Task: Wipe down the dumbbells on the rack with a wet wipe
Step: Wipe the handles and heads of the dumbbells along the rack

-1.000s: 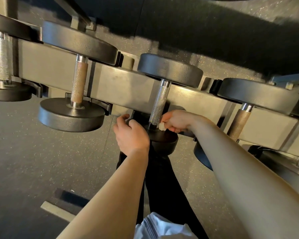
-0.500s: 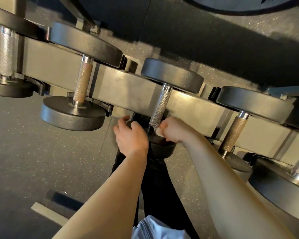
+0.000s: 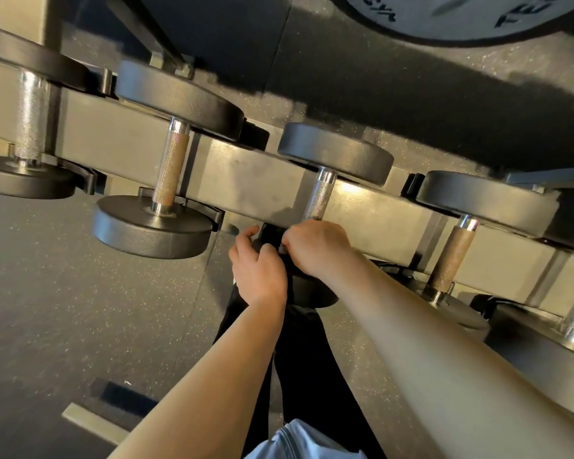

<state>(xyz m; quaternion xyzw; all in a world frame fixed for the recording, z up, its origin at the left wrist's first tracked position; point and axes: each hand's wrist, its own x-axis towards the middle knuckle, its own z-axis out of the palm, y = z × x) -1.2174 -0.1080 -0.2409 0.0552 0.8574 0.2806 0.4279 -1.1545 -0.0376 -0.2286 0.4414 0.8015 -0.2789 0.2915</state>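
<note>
Near head of black round-headed dumbbell (image 3: 337,154) with knurled steel handle gripped by left hand (image 3: 257,268); right hand (image 3: 315,246) clenched at handle base, held object not discernible.

both hands (image 3: 317,248) on middle dumbbell's (image 3: 322,193) near end, rack (image 3: 246,173), speckled floor (image 3: 63,309)

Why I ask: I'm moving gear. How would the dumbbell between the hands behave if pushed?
The dumbbell is probably heavy: thick solid ends. Round ends could roll, though the rack cradles it. Its knurled handle likely grips well.
</note>
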